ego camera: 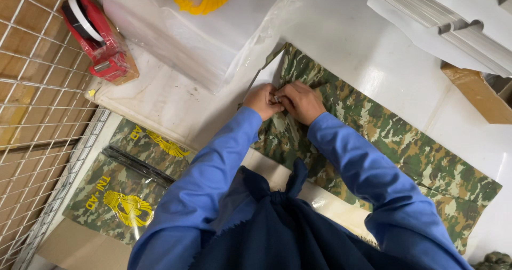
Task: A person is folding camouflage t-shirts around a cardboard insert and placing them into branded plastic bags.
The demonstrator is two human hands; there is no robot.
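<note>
Our left hand (pixel 261 100) and right hand (pixel 303 102) meet knuckle to knuckle, fingers curled; blue-sleeved forearms run back toward seven and five o'clock.

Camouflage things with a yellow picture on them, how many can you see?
2. One packed camouflage bundle lies by the left sleeve, and another sits below it beside the wire rack. The blue sleeves may hide more.

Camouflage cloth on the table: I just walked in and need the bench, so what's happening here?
A person in blue sleeves has both hands, left hand and right hand, together on the camouflage cloth spread on the white table, pinching something small there. A red tape dispenser and bagged camouflage packs sit to the left.
</note>
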